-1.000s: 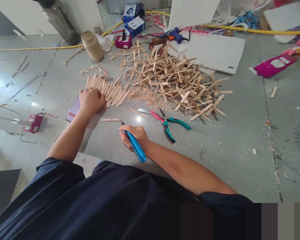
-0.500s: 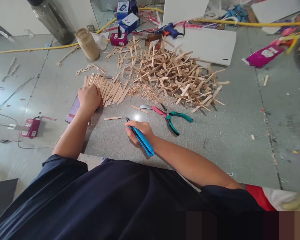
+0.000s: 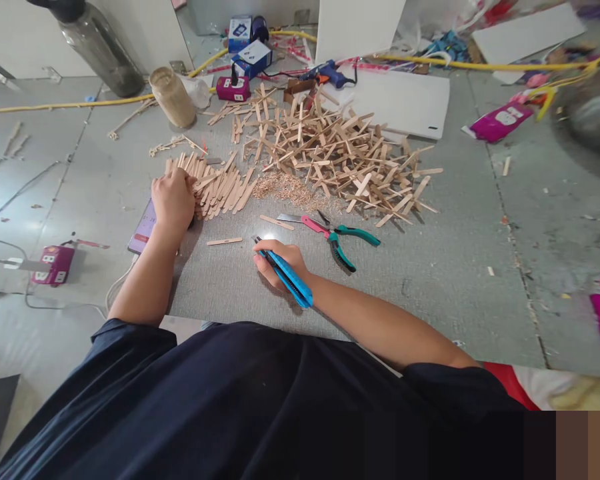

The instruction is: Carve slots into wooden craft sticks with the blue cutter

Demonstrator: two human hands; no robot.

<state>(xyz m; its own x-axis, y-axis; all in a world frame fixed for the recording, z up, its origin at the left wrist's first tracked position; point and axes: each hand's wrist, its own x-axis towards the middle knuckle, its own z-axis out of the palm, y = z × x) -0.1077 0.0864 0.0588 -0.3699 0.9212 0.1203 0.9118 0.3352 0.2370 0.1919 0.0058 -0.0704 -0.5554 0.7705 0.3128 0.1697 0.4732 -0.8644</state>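
Observation:
My right hand (image 3: 283,263) is wrapped round a blue utility knife (image 3: 293,283), its tip pointing away from me just above the table. At the left, my left hand (image 3: 173,200) is curled over the near-left end of a row of wooden craft sticks (image 3: 225,190). Its fingertips are hidden, so what they pinch does not show. Between the hands lies a single notched craft stick (image 3: 225,241), and another stick (image 3: 277,222) lies beyond it. Green-handled pliers (image 3: 343,247) rest to the right, touching or overlapping a pink-handled folding knife (image 3: 314,225).
A big loose heap of craft sticks (image 3: 330,147) spreads at the back, with wood shavings (image 3: 290,190) in front. A phone (image 3: 143,227) lies beside my left forearm. A jar (image 3: 173,97), a dark bottle (image 3: 100,50) and a glue gun (image 3: 333,73) are farther back.
The camera view has shifted slightly, so the table things appear moved. My left hand stays at the row of sticks, and my right hand keeps the knife in nearly the same place.

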